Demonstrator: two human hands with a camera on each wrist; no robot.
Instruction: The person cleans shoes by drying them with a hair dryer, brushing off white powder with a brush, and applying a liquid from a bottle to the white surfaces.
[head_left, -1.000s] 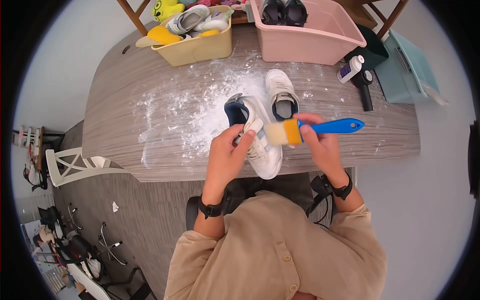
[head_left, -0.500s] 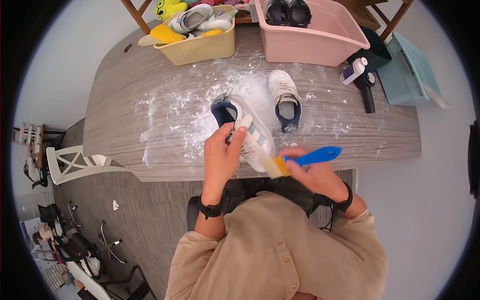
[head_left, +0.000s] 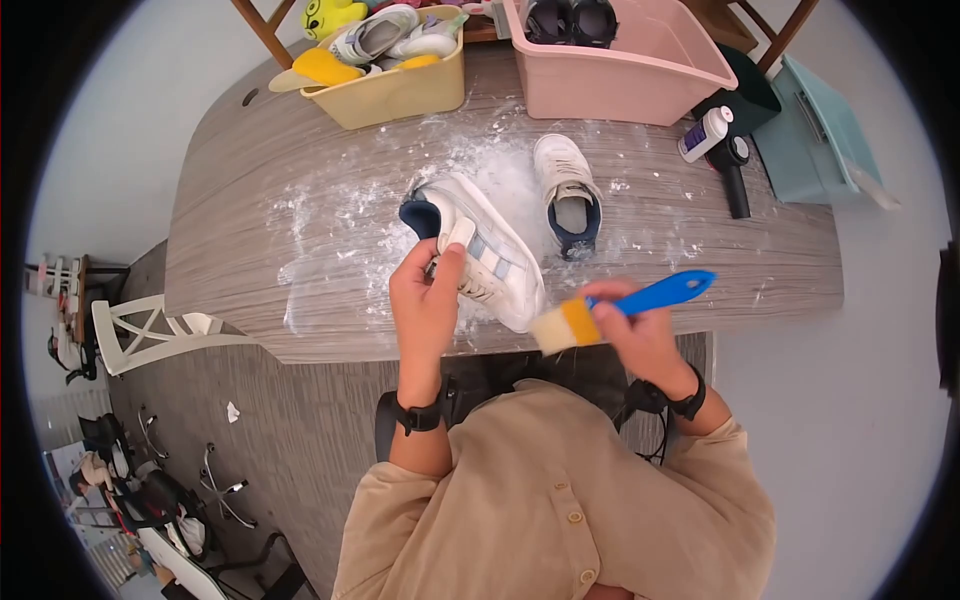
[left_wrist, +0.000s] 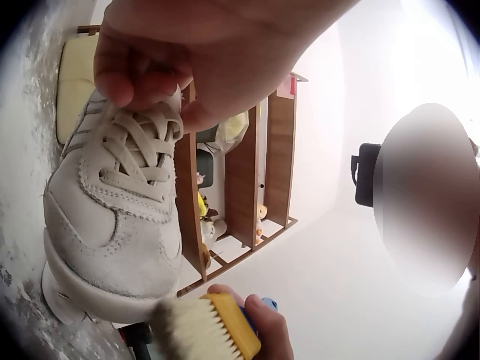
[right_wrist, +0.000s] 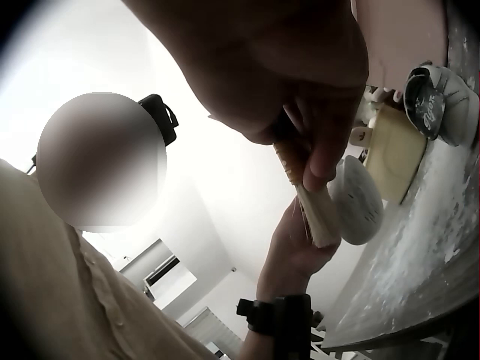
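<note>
The shoe sits between the hands, just ahead of them, laces toward the person and toe angled at the right hand. The left hand has it, thumb and fingers pinching the upper above the laces. And the right hand grips the brush, fingers wrapped by the yellow band, blue handle poking out past the far side, bristles right at the toe! Touching or a hair off? Can't tell.

Over to the left wrist view: crossed laces, stitched toe cap, and bristle tips darker than the rest, none of it so plain from the head. The right wrist view catches the brush nearly edge-on, with pale marks on the dark lining of the second shoe.

That second shoe stands beyond the hands, a narrow strip of tabletop between the pair. The near edge runs under both hands, so the brush works right at the brink. Powdery streaks spread ahead and left of the left hand, with plenty of room that way. Farther out, the yellow bin and pink bin wall off the far side; the bottle stands beyond the right hand.
</note>
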